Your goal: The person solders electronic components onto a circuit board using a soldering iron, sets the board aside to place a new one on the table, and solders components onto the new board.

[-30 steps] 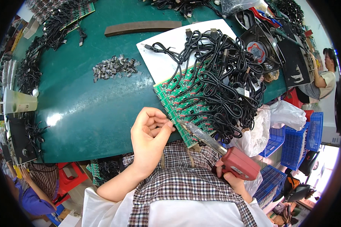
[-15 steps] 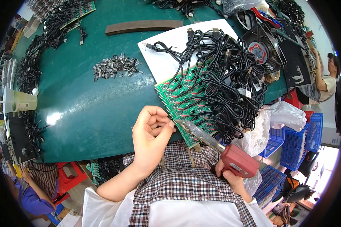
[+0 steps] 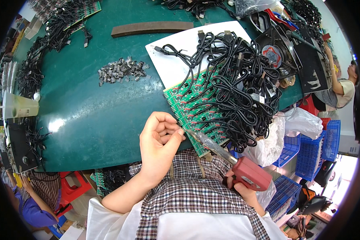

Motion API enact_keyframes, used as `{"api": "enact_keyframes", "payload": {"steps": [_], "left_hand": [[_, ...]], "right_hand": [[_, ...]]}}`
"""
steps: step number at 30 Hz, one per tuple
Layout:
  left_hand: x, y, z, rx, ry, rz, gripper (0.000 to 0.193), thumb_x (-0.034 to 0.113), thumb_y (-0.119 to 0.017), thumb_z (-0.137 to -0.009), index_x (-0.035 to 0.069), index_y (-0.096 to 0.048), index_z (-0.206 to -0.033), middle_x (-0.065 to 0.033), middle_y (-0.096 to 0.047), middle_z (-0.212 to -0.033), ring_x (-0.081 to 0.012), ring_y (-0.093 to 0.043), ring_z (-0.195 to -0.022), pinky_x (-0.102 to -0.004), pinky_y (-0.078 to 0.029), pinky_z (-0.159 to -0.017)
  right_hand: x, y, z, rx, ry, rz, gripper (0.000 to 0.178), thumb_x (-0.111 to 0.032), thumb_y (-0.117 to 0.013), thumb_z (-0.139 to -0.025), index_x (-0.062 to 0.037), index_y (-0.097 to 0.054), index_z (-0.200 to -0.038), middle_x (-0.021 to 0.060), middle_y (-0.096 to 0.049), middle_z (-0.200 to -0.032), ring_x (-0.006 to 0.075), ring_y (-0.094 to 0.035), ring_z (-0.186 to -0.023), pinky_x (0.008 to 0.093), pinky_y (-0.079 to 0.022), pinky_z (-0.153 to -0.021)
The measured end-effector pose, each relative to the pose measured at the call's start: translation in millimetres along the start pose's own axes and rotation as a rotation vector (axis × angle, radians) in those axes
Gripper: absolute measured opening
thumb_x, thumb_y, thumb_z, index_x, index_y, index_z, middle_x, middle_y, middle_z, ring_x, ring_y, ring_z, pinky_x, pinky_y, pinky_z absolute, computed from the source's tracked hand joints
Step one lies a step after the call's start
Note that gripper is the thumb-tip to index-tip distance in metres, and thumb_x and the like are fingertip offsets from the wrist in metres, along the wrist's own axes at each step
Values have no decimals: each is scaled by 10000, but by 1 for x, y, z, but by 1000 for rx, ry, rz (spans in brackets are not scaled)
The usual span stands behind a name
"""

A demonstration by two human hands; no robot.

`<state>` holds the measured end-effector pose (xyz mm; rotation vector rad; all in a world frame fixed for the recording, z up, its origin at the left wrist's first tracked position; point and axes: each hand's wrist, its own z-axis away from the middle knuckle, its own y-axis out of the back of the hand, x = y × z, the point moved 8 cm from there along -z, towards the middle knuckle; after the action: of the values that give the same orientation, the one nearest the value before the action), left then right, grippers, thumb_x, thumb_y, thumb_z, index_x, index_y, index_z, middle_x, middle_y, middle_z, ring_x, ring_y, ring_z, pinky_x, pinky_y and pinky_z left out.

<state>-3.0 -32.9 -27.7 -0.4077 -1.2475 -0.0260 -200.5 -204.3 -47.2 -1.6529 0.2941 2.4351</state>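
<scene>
My left hand (image 3: 158,146) is at the near left edge of a green circuit board panel (image 3: 175,99), thumb and fingertips pinched together. Whatever they grip is hidden or too small to name. In my right hand (image 3: 243,189) is a soldering iron (image 3: 251,175) with a red body, its metal tip pointing left at the board edge, close beside my left fingertips. Several black USB cables (image 3: 232,90) run from the panel and lie bundled over its right side. Small metal connectors (image 3: 123,71) form a loose pile on the green table, beyond my left hand.
A white sheet (image 3: 164,66) lies partly under the panel, with a brown bar (image 3: 152,29) beyond. A fan (image 3: 271,56) stands at the right. A cup (image 3: 23,107) and more cables edge the left. Blue baskets (image 3: 309,160) stand right; other people work on both sides.
The soldering iron has shifted slightly, its tip a little nearer to me along the board edge. My left hand has stayed in place. The person at the right has moved an arm.
</scene>
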Motion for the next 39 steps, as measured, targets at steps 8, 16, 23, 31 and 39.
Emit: {"api": "enact_keyframes", "payload": {"steps": [8, 16, 23, 31, 39], "left_hand": [[0, -1, 0, -6, -12, -46, 200, -80, -534, -788, 24, -444, -934, -46, -535, -797, -89, -536, -732, -224, -479, -673], [1, -3, 0, -16, -16, -53, 201, -79, -531, -790, 26, -440, -935, -39, -514, -801, -80, -516, -729, -220, -475, -667], [1, -2, -1, -13, -21, -81, 199, -75, -528, -794, 27, -437, -940, -35, -511, -793, -81, -516, -728, -220, -474, -662], [32, 37, -24, 107, -160, -589, 193, -22, -530, -818, 3, -469, -999, -48, -539, -826, -89, -523, -720, -215, -452, -633], [69, 68, -76, 183, -403, -1175, 223, 35, -636, -727, 7, -554, -932, -112, -529, -701, -238, -531, -609, -341, -432, -602]], "right_hand": [[-5, 2, 0, 51, -14, -81, 422, -238, -741, -684, 31, -576, -965, 63, -621, -791, 126, -583, -686, 220, -459, -634], [-6, 1, -7, 7, 58, -6, 564, -256, -751, -656, 67, -528, -1060, 33, -612, -729, 101, -577, -637, 222, -460, -608], [-22, 4, -5, 84, 89, 96, 493, -322, -741, -662, 24, -581, -975, 43, -607, -747, 146, -573, -593, 239, -441, -558], [-27, 0, 0, 113, 21, -128, 392, -331, -705, -699, 22, -602, -833, 41, -591, -666, 127, -540, -531, 252, -418, -570], [-34, -2, -7, 106, 138, -212, 507, -354, -749, -692, 74, -582, -906, 68, -589, -686, 132, -539, -517, 229, -393, -515]]}}
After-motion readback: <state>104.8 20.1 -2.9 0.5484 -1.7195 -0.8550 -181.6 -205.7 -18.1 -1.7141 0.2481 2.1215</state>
